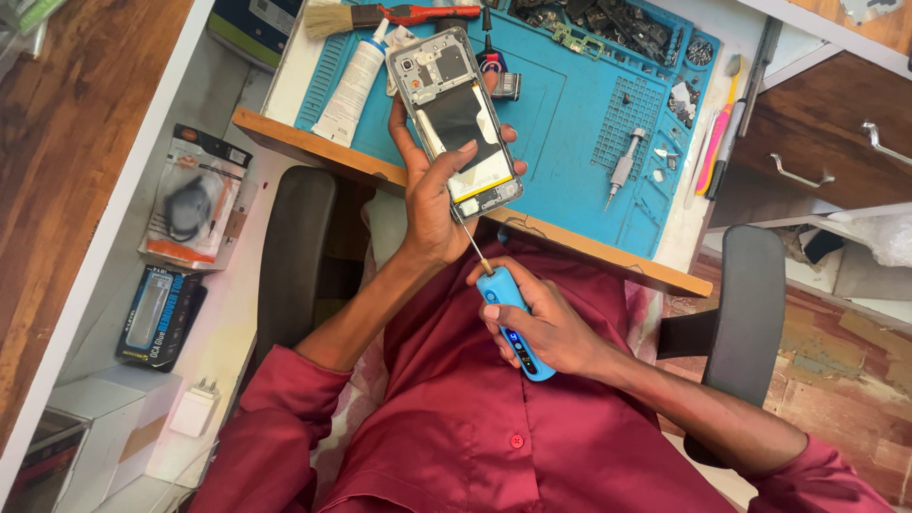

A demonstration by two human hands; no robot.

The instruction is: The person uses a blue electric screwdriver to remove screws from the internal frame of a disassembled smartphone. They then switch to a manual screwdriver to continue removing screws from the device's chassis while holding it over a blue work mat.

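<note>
My left hand [432, 195] holds an opened smartphone [454, 119] with its back cover off, showing a dark battery and silver frame, tilted above the front edge of the bench. My right hand [541, 328] grips a blue electric screwdriver [513, 323] over my lap. Its thin metal bit [467, 233] points up at the phone's lower edge, by my left thumb.
A blue repair mat [579, 123] on the bench carries a white tube [351, 81], a brush [332, 19], a small silver screwdriver [622, 166], several phone parts and screws. A pink toothbrush [717, 138] lies at its right. Packaged tools [190, 195] and a charger [195, 410] sit at left. Chair armrests flank me.
</note>
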